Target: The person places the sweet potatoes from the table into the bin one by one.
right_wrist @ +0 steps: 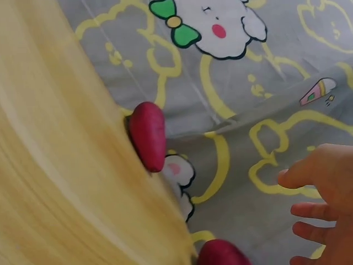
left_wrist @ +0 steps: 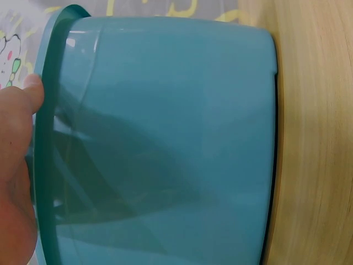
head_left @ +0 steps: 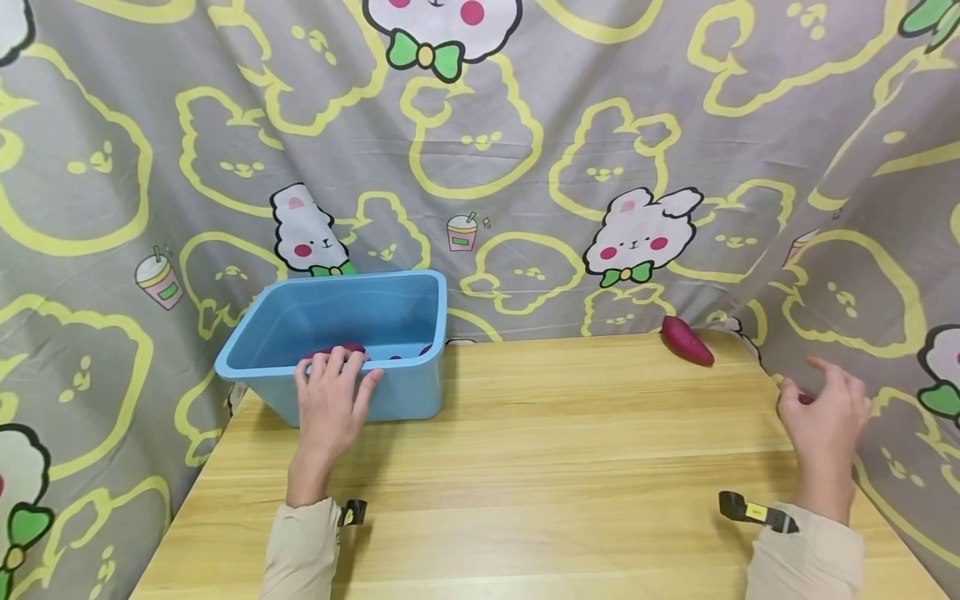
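My left hand (head_left: 330,400) grips the near rim of a blue plastic bin (head_left: 408,396), its fingers bent over the edge. In the left wrist view its thumb (left_wrist: 34,91) lies against the rim. Inside the bin, purple-red sweet potatoes (head_left: 347,347) show partly behind the fingers and near wall. At the table's right edge my right hand (head_left: 828,412) reaches out with fingers spread, thumb apart, holding nothing. Close by it lies a sweet potato (right_wrist: 223,254), mostly hidden by the hand in the head view. Another sweet potato (head_left: 686,340) lies at the back right corner.
The wooden table (head_left: 555,467) runs between the two hands. Grey cartoon-print curtain (head_left: 517,183) hangs along the back and both sides, right at the table edges. The bin stands at the back left, next to the curtain.
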`<state>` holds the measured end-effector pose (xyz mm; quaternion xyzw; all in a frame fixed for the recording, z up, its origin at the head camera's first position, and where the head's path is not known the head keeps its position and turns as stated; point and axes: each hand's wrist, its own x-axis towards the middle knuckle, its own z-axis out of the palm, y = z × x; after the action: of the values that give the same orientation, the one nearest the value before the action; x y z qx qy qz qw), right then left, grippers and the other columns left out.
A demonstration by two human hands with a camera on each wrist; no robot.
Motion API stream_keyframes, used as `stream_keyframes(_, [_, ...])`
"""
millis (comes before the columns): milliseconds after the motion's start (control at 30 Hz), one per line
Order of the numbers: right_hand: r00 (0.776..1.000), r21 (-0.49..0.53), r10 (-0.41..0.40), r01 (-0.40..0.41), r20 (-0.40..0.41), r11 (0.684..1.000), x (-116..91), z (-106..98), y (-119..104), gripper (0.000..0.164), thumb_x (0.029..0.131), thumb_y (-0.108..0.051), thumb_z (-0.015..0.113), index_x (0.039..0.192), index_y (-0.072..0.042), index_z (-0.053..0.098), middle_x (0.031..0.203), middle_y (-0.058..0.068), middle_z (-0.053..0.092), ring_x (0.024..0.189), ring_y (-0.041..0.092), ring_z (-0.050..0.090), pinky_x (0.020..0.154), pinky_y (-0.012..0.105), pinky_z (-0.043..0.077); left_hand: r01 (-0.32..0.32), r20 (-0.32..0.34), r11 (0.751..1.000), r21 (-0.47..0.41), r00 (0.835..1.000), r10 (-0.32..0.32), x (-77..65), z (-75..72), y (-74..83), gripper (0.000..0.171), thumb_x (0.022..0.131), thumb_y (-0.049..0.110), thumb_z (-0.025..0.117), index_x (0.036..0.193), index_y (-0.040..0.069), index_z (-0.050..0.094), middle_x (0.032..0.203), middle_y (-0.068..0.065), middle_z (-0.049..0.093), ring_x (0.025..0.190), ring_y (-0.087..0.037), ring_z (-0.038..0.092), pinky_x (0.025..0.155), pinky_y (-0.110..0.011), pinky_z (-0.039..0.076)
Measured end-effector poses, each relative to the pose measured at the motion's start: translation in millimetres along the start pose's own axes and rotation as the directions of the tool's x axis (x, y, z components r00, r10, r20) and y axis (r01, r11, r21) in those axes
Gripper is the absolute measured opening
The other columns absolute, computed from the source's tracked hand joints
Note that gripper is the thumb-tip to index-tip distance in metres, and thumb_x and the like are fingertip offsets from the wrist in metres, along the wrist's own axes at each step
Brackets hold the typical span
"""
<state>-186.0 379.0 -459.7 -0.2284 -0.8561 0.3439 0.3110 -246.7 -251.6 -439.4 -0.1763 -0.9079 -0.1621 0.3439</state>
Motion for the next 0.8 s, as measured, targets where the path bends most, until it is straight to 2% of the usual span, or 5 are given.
stream_keyframes(133, [0.998, -0.033, 0.045, -0.044, 0.036, 0.998, -1.8, 3.3, 8.3, 0.053, 0.096, -0.013, 0.057, 0.147, 0.000, 0.049, 0.149, 0.035, 0.038, 0.136, 0.059, 0.029, 0.109, 0.071, 0.017, -0.003, 0.001, 1.000, 0.001, 1.000, 0.003, -0.1, 1.1, -0.9, 0.033, 0.102, 0.038, 0.061, 0.111, 0.006, 0.065, 0.107, -0.016, 0.058, 0.105, -0.041, 0.047, 0.103, -0.065, 0.023])
stream_keyframes(300, [0.993, -0.054, 0.094, -0.090, 0.067, 0.994, -2.6, 4.7, 16.4, 0.056, 0.096, -0.014, 0.059, 0.149, -0.001, 0.046, 0.152, 0.036, 0.034, 0.139, 0.058, 0.025, 0.105, 0.075, 0.019, -0.003, -0.004, 1.000, -0.005, 1.000, 0.003, 0.0, 0.5, 0.0, 0.034, 0.102, 0.039, 0.060, 0.111, 0.006, 0.065, 0.107, -0.016, 0.058, 0.105, -0.041, 0.047, 0.103, -0.065, 0.023])
stream_keyframes(567, [0.978, -0.115, 0.166, -0.153, 0.122, 0.982, -2.7, 5.3, 23.2, 0.062, 0.096, -0.017, 0.057, 0.153, 0.000, 0.040, 0.153, 0.038, 0.029, 0.144, 0.055, 0.018, 0.100, 0.076, 0.019, -0.006, -0.007, 1.000, 0.000, 1.000, 0.006, 0.1, -0.2, -1.7, 0.035, 0.102, 0.040, 0.059, 0.111, 0.007, 0.065, 0.108, -0.016, 0.058, 0.105, -0.041, 0.047, 0.103, -0.065, 0.024])
stream_keyframes(800, [0.967, -0.131, 0.212, -0.194, 0.139, 0.972, -3.7, 6.1, 29.8, 0.061, 0.096, -0.020, 0.057, 0.151, 0.002, 0.040, 0.152, 0.040, 0.028, 0.139, 0.060, 0.020, 0.096, 0.077, 0.020, -0.005, -0.007, 1.000, 0.007, 1.000, 0.005, 0.0, 2.1, -2.7, 0.033, 0.102, 0.038, 0.061, 0.112, 0.006, 0.065, 0.108, -0.017, 0.059, 0.105, -0.042, 0.047, 0.103, -0.065, 0.024])
